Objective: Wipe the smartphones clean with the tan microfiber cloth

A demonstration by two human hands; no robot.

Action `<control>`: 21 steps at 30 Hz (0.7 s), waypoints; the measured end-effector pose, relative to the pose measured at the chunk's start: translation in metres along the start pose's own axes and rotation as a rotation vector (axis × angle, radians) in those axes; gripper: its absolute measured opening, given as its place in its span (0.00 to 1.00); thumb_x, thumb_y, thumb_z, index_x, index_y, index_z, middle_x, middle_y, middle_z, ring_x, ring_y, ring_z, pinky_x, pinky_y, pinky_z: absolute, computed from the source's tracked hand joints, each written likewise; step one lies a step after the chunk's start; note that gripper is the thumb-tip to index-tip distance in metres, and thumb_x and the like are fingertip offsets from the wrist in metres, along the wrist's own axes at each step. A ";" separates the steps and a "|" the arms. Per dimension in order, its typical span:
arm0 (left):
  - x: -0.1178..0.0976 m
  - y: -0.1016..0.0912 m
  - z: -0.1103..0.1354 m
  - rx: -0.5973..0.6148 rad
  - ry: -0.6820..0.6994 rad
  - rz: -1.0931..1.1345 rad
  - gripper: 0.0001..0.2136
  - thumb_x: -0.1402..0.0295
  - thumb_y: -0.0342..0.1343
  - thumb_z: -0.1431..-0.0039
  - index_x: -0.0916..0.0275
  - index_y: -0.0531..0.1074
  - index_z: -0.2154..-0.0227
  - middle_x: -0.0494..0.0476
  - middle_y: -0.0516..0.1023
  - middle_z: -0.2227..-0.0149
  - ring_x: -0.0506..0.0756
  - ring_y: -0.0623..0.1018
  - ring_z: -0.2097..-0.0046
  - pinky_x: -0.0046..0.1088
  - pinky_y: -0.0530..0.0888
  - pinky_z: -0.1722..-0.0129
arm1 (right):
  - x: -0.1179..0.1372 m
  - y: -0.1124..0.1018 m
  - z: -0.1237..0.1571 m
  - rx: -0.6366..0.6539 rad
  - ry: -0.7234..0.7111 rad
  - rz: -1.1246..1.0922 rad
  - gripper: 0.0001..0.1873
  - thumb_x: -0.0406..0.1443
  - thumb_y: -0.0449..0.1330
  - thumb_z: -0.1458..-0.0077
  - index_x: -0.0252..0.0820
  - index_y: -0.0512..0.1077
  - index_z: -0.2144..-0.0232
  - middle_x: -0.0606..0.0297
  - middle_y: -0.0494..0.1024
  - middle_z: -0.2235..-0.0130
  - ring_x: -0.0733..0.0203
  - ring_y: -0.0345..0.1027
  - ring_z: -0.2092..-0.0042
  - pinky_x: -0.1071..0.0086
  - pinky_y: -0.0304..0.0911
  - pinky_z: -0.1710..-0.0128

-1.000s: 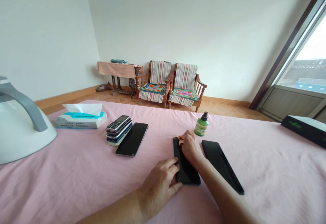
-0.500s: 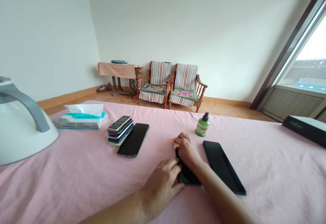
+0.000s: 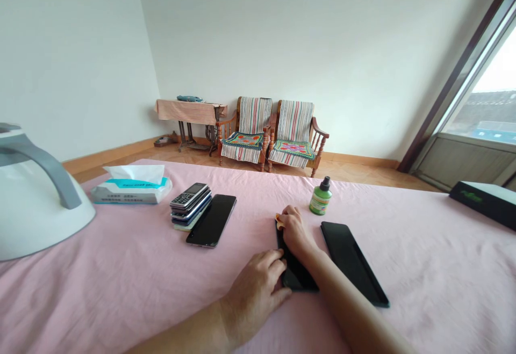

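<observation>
A black smartphone (image 3: 299, 277) lies on the pink cloth in front of me, partly covered by my hands. My left hand (image 3: 258, 289) grips its left edge and near corner, with the thumb at the near end. Closed around a small yellow-orange wiping cloth (image 3: 279, 221), my right hand (image 3: 297, 230) presses it against the far end of the screen. To the right lies a second black flat device (image 3: 355, 262), like a large phone. Beyond my right hand stands a green spray bottle (image 3: 321, 197) with a black top.
Left of my hands are a black phone (image 3: 213, 221) and a stack of several phones (image 3: 191, 203). Farther left sit a tissue pack (image 3: 131, 192) and a white kettle (image 3: 44, 203) with a grey handle. A black-sided box (image 3: 481, 203) stands at the right edge.
My right hand and the wiping cloth have shifted slightly toward the phone's far end. My left hand keeps its hold, and the phone stays in place.
</observation>
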State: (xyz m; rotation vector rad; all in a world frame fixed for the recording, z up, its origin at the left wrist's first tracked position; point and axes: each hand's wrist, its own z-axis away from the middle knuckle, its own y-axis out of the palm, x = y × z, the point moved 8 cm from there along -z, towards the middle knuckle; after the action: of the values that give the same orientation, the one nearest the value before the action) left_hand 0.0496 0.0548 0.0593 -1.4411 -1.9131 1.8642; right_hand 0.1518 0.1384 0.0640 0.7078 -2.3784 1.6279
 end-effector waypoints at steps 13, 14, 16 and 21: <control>-0.002 -0.003 0.001 0.004 -0.008 0.010 0.21 0.75 0.67 0.50 0.65 0.72 0.51 0.62 0.71 0.46 0.61 0.70 0.44 0.37 0.66 0.42 | 0.006 -0.005 0.007 0.018 -0.009 0.017 0.15 0.26 0.49 0.41 0.38 0.71 0.76 0.60 0.68 0.66 0.60 0.59 0.62 0.71 0.55 0.65; -0.001 -0.003 0.001 0.004 -0.007 0.012 0.22 0.75 0.67 0.50 0.65 0.72 0.51 0.62 0.71 0.46 0.61 0.70 0.44 0.37 0.66 0.42 | 0.007 -0.006 0.011 0.020 -0.011 0.017 0.15 0.26 0.50 0.41 0.38 0.70 0.76 0.60 0.68 0.67 0.60 0.60 0.63 0.72 0.54 0.65; -0.001 -0.002 0.001 -0.003 -0.001 0.016 0.22 0.75 0.66 0.50 0.64 0.72 0.51 0.62 0.72 0.46 0.61 0.70 0.45 0.38 0.67 0.42 | 0.007 -0.007 0.019 0.023 -0.018 0.018 0.14 0.26 0.50 0.42 0.39 0.70 0.76 0.61 0.68 0.67 0.61 0.60 0.63 0.72 0.54 0.66; -0.001 -0.002 0.001 -0.017 0.012 0.027 0.21 0.75 0.67 0.50 0.62 0.72 0.52 0.60 0.72 0.46 0.61 0.70 0.45 0.38 0.67 0.42 | 0.001 -0.012 0.018 0.017 -0.012 0.033 0.14 0.26 0.51 0.42 0.38 0.71 0.76 0.61 0.67 0.67 0.60 0.59 0.63 0.71 0.53 0.66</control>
State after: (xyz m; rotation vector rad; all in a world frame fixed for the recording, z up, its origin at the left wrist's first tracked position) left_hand 0.0485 0.0539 0.0614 -1.4867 -1.9189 1.8509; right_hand 0.1591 0.1181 0.0667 0.6867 -2.4000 1.6640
